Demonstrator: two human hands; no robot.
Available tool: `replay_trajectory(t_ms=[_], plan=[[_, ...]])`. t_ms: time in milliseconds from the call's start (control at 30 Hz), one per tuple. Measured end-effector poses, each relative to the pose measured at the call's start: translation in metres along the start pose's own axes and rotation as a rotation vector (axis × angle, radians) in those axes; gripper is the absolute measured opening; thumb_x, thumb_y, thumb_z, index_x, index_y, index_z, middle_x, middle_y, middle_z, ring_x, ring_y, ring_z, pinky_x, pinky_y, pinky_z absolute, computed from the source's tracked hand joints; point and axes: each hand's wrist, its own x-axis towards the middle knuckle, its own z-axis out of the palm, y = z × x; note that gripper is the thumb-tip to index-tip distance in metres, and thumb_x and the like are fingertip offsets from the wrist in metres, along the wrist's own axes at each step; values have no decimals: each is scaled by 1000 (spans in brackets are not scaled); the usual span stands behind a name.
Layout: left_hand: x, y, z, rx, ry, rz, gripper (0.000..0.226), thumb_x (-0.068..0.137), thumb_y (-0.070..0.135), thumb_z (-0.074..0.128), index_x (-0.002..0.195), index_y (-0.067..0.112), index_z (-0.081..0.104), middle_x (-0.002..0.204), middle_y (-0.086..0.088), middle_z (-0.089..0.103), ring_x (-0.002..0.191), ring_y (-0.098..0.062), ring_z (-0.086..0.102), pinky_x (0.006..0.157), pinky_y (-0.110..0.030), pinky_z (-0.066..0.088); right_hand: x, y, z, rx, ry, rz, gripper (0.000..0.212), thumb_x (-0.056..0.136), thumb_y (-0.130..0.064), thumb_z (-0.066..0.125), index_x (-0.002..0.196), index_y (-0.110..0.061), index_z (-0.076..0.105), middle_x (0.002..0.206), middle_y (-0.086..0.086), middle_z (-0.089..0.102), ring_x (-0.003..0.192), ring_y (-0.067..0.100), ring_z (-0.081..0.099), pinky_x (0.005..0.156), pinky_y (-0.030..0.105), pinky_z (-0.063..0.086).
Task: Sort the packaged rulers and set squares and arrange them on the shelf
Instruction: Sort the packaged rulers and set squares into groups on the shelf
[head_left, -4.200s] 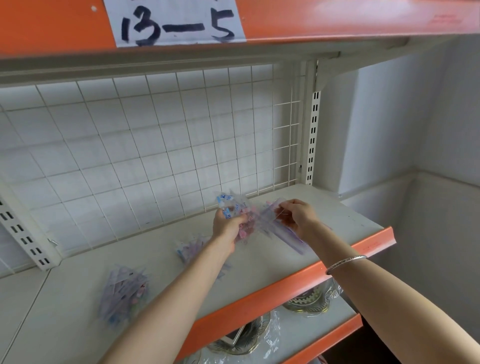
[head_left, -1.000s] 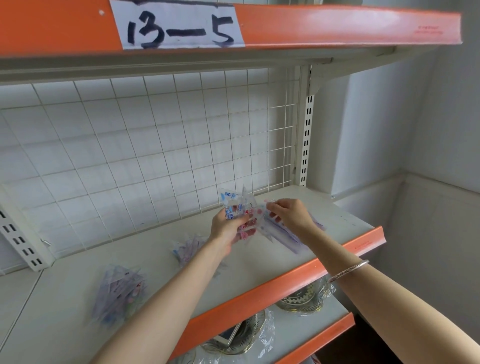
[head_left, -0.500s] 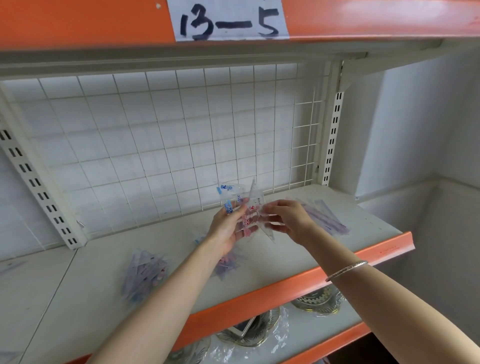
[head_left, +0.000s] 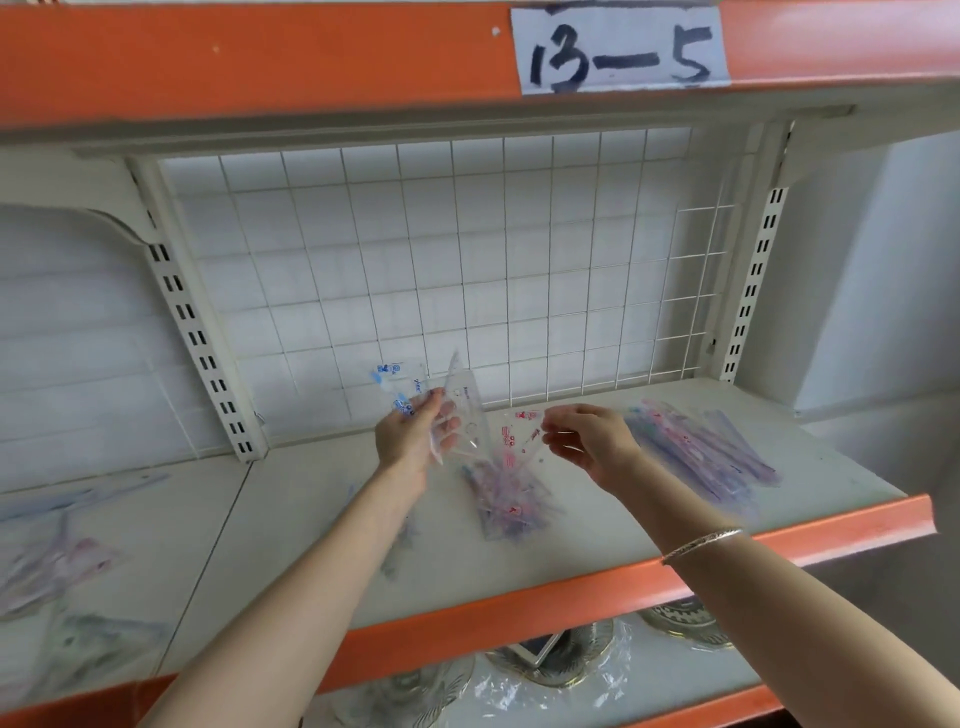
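My left hand (head_left: 410, 439) grips a small bunch of clear packaged set squares (head_left: 457, 402) with blue print, held upright above the shelf (head_left: 613, 540). My right hand (head_left: 589, 439) pinches the corner of one clear set square with red print (head_left: 517, 441), which hangs between the two hands. Below it a pile of packaged set squares (head_left: 506, 501) lies on the shelf. A pile of long packaged rulers (head_left: 701, 449) lies to the right of my right hand.
More packets (head_left: 49, 566) lie on the neighbouring shelf at the far left. A white wire grid (head_left: 467, 270) backs the shelf, and an orange upper shelf edge carries a label "13-5" (head_left: 621, 49). Wrapped round items (head_left: 556, 657) sit on the lower shelf.
The view has swung left, so the shelf appears shifted right. My right hand has drawn one red-printed set square away from the bunch in my left hand, towards the pile below.
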Motion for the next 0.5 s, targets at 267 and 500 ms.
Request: replay_trajectory(t_ms=[267, 500], plan=[[11, 44, -62, 102, 168, 164, 24, 88, 16, 68, 109, 4, 66, 75, -2, 67, 48, -6, 60, 48, -19, 49, -6, 20, 70, -220, -120, 25, 19, 80, 12, 63, 96, 2, 59, 71, 17, 63, 56, 22, 62, 52, 25, 55], [9, 68, -100, 116, 198, 191, 15, 90, 16, 65, 102, 6, 65, 77, -2, 66, 43, -1, 59, 47, -17, 51, -11, 40, 134, -305, -313, 64, 18, 78, 12, 64, 92, 0, 60, 72, 17, 66, 57, 23, 64, 61, 27, 58]])
